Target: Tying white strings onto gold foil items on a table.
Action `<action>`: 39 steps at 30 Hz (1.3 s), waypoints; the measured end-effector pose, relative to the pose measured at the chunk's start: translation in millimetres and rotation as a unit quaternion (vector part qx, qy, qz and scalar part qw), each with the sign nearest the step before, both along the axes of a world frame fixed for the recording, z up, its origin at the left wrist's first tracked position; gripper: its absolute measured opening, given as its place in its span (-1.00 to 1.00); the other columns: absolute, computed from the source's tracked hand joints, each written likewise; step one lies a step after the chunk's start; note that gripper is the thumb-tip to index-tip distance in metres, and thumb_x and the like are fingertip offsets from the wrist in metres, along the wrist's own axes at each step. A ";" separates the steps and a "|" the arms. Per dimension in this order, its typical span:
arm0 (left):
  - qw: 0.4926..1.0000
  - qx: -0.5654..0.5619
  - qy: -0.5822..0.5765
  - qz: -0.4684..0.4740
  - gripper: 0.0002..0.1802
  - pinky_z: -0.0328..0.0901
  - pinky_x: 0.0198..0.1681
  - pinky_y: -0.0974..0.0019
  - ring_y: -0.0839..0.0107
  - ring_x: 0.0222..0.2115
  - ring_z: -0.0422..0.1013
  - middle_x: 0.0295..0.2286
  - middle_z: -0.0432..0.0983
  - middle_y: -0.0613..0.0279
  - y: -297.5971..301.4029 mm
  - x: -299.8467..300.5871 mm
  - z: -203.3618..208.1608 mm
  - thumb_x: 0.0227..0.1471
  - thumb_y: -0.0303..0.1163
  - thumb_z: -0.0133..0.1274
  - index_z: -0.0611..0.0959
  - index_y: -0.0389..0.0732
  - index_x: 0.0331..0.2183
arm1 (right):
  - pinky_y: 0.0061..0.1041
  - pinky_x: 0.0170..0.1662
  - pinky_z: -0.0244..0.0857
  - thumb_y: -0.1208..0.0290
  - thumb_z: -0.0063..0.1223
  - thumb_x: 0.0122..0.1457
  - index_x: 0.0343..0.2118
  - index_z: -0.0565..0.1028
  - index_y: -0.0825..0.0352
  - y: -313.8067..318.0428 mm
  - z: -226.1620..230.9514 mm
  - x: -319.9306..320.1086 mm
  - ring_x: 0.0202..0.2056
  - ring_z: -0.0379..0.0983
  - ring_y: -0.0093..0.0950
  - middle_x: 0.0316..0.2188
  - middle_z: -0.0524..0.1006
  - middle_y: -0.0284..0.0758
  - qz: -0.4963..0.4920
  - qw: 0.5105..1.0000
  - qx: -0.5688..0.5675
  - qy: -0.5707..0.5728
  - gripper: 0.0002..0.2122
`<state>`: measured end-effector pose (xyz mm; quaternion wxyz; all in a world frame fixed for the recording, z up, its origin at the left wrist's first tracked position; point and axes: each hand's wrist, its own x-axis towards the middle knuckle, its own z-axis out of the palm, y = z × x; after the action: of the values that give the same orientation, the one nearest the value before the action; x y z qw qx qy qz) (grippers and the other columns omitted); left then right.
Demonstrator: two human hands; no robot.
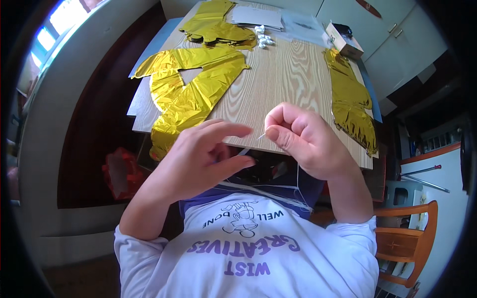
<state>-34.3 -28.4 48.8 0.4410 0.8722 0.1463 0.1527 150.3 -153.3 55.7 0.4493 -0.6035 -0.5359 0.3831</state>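
Observation:
Pinched between the thumb and forefinger of my right hand (303, 139) is a thin white string (297, 181). Its short end sticks out to the left of the fingertips, while the rest hangs toward my lap. My left hand (213, 149) is held across from it, thumb and forefinger apart with nothing seen between them. Beyond the left hand, a flat gold foil balloon (196, 92) lies crumpled on the wooden table (278, 74), part of it hanging over the near edge. Another gold foil balloon (350, 97) lies along the table's right side.
More gold foil balloons (213, 30) are piled at the far left. Small white bundles (263, 38) sit beside white sheets (256, 17) and clear plastic (303, 25). A small box (344, 42) stands at the far right corner. A wooden chair (405, 241) is to my right; a red bag (121, 174) hangs at left.

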 end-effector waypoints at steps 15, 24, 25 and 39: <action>0.993 0.089 -0.055 -0.057 -0.86 0.36 -0.50 0.41 0.42 -0.59 0.49 -0.59 0.55 0.18 3.4 35.8 -8.2 -0.10 -0.49 0.21 0.66 -0.30 -0.40 | -0.59 -0.19 0.28 0.23 0.09 0.18 -0.22 0.44 0.40 -13.2 -41.4 -2.9 -0.33 0.40 -0.61 -0.37 0.51 -0.37 -0.114 0.988 0.053 0.086 -0.71; 0.989 0.108 -0.053 -0.090 -0.83 0.36 -0.44 0.35 0.29 -0.51 0.49 -0.55 0.50 0.19 11.8 35.1 -3.7 -0.15 -0.56 0.19 0.67 -0.32 -0.37 | -0.62 -0.15 0.25 0.04 -0.05 0.23 -0.18 0.45 0.38 -7.3 -87.6 -10.5 -0.29 0.37 -0.63 -0.36 0.48 -0.40 0.077 0.909 -0.097 0.398 -0.59; 0.986 0.128 -0.052 -0.098 -0.84 0.35 -0.45 0.36 0.31 -0.52 0.47 -0.55 0.50 0.19 18.8 34.9 -4.2 -0.14 -0.55 0.19 0.67 -0.32 -0.38 | -0.69 -0.28 0.25 0.14 -0.11 0.29 -0.30 0.47 0.37 -7.6 -74.5 -12.3 -0.39 0.34 -0.71 -0.45 0.46 -0.47 0.035 0.944 -0.079 0.319 -0.67; 0.911 -0.329 -0.247 0.037 -0.84 0.13 -0.49 0.51 0.59 -0.57 0.27 -0.53 0.45 0.21 0.4 45.4 -53.1 0.07 -0.48 0.06 0.64 -0.39 -0.39 | -0.41 -0.34 0.36 0.41 0.00 0.17 -0.37 0.46 0.36 -21.8 -100.0 -21.4 -0.42 0.48 -0.31 -0.49 0.47 -0.29 -0.005 0.969 0.204 -0.139 -0.88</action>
<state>11.0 -28.0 -4.3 0.7190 0.6060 0.1070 0.3230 128.9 -175.0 -44.3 0.4859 -0.5488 -0.6571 0.1758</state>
